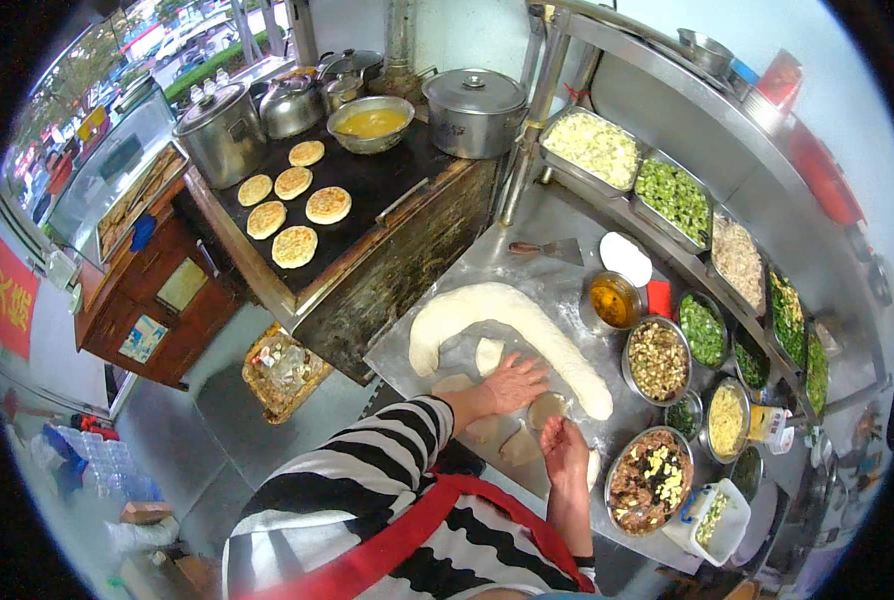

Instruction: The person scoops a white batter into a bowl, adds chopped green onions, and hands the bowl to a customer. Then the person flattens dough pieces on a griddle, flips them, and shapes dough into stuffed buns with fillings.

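Note:
My left hand (514, 384) lies palm down on the floured steel table (458, 281), fingers spread; whatever is under the palm is hidden. A small dough piece (489, 357) sits just beyond it. My right hand (564, 450) is half curled at the near edge of a flattened dough round (546, 410); its fingertips are too blurred to show any hold. Another flat dough piece (520, 448) rests to its left, with others partly under my left forearm. A thick, curved dough roll (507, 296) arches around both hands on the far side.
A scraper (555, 250) lies beyond the roll. Rightward stand a bowl of orange-brown sauce (613, 301), a bowl of meat filling (649, 480) and several bowls of chopped ingredients. Ingredient trays (672, 199) line the shelf. Browned flatbreads (294, 247) rest on the griddle (372, 247) at left.

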`<action>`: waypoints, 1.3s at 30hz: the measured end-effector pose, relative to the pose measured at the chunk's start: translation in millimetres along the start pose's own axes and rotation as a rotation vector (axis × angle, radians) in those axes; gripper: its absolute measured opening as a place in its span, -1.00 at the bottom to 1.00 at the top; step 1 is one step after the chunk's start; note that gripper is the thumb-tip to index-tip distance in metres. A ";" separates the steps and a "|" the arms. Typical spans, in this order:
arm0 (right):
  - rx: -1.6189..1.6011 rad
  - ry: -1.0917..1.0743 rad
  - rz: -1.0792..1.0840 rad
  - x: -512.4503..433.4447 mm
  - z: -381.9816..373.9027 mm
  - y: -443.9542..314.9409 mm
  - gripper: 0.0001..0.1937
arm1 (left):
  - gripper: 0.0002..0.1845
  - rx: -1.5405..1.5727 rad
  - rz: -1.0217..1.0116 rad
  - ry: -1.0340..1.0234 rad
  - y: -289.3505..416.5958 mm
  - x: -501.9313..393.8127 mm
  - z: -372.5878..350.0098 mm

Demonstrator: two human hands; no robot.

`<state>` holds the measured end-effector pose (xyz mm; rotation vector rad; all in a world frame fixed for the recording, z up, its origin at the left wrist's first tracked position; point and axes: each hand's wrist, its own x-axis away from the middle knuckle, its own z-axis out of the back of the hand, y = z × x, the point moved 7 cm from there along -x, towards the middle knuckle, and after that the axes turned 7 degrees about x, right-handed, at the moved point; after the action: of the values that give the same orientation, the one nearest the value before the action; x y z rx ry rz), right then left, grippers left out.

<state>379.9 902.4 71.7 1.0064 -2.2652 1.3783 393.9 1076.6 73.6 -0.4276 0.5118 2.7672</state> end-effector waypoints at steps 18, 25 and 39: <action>-0.031 0.207 -0.055 -19.7 23.6 6.4 -0.76 | -0.47 0.133 0.346 -0.430 -21.3 -6.4 -26.4; -0.205 -1.027 0.338 -34.3 -158.6 -70.5 -0.42 | -0.23 0.267 0.284 0.122 37.6 -61.8 170.1; 0.359 -0.772 0.486 84.8 -305.3 -102.8 -0.35 | -0.31 0.061 0.034 0.703 90.2 -4.5 388.1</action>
<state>362.3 1101.9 338.0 1.3326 -3.0405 1.8815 277.1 1144.7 448.5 -1.3974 0.7505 2.5597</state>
